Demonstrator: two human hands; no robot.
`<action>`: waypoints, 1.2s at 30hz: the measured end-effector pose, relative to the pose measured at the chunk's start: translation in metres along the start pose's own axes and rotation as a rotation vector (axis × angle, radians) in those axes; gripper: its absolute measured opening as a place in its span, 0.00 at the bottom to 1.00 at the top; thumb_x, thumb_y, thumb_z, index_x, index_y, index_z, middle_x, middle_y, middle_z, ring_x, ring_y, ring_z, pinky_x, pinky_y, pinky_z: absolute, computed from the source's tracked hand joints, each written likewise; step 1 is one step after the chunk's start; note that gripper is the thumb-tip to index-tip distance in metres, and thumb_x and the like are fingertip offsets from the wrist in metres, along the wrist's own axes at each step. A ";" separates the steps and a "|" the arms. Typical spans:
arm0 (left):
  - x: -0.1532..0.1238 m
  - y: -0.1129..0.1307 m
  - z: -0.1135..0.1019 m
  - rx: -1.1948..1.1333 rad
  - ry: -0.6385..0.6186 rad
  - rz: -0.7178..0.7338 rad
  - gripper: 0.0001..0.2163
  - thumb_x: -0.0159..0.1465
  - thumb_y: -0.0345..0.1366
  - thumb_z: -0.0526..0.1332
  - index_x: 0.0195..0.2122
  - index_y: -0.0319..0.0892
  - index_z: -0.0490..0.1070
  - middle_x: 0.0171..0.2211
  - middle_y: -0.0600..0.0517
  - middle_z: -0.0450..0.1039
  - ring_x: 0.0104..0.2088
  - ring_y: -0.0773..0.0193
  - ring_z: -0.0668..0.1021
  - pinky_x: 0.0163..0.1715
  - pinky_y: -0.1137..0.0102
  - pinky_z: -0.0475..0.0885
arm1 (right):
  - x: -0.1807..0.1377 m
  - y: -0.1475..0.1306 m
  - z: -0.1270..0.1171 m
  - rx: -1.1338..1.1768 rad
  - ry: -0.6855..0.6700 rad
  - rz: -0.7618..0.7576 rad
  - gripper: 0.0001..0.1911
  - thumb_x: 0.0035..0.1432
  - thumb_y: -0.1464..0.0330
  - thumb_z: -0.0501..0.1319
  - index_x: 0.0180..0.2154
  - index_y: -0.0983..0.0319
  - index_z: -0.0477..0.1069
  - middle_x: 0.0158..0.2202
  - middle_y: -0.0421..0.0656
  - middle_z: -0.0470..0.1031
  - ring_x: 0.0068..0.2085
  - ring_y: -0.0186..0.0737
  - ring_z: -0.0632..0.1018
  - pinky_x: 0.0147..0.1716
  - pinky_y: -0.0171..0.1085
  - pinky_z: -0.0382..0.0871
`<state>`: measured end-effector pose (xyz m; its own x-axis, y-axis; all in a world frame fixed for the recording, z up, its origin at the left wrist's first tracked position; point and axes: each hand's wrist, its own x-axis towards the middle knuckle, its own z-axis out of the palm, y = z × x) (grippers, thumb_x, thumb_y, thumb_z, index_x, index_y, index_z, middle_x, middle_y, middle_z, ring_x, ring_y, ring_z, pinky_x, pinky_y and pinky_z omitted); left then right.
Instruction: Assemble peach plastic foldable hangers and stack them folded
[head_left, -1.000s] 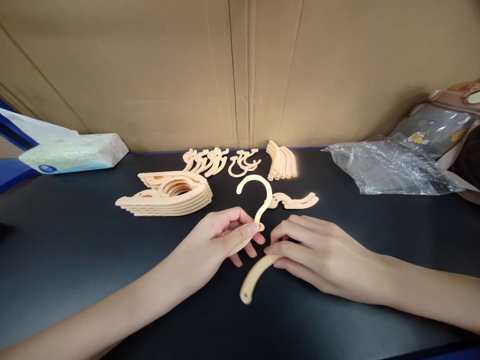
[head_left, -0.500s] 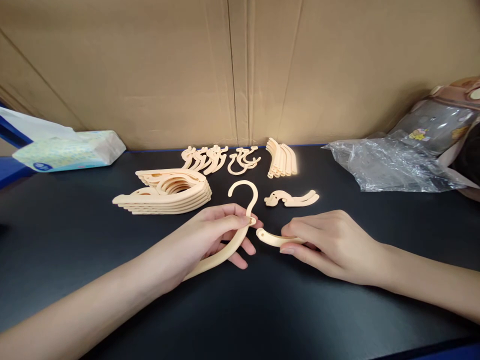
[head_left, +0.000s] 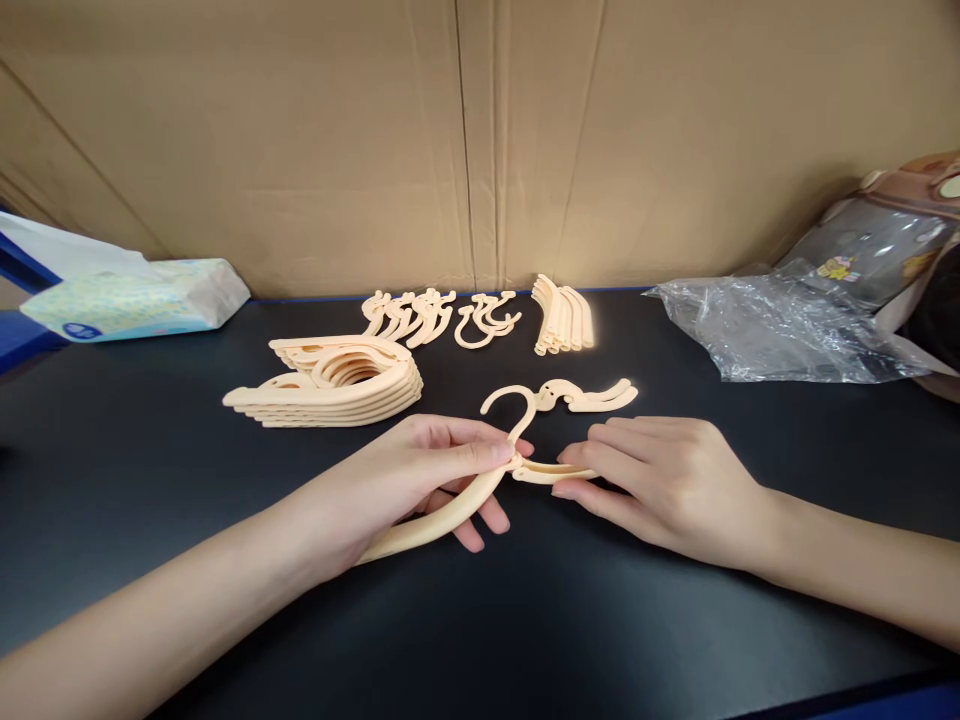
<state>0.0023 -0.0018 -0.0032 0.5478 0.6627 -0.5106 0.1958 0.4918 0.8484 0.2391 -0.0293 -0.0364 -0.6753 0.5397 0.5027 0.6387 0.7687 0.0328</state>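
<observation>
My left hand (head_left: 431,470) pinches a cream plastic hook piece (head_left: 504,402) where it joins a curved arm (head_left: 435,522) that runs down under my palm. My right hand (head_left: 660,480) grips a second curved arm (head_left: 544,472), its tip touching the joint under the hook. Both hands hover just above the black table (head_left: 150,500).
Behind the hands lie a stack of assembled hangers (head_left: 337,385), a row of joint pieces (head_left: 409,315), loose hooks (head_left: 487,322), a bundle of arms (head_left: 562,320) and two loose pieces (head_left: 592,397). A tissue pack (head_left: 135,300) sits left, a plastic bag (head_left: 780,330) right, cardboard wall behind.
My right hand lifted the second arm off the table, turned it and brought its tip to the joint held by my left hand. The hook tilted lower and to the right.
</observation>
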 end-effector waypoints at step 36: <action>0.004 -0.013 0.005 0.223 0.015 0.163 0.11 0.63 0.42 0.64 0.41 0.43 0.80 0.29 0.52 0.82 0.32 0.64 0.81 0.35 0.75 0.76 | 0.000 -0.003 -0.007 0.051 -0.160 0.040 0.25 0.70 0.59 0.51 0.22 0.62 0.65 0.16 0.35 0.65 0.17 0.28 0.64 0.19 0.34 0.46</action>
<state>0.0062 -0.0077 -0.0155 0.5753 0.7318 -0.3653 0.2809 0.2427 0.9285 0.2401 -0.0342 -0.0306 -0.7026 0.6148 0.3584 0.6494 0.7599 -0.0305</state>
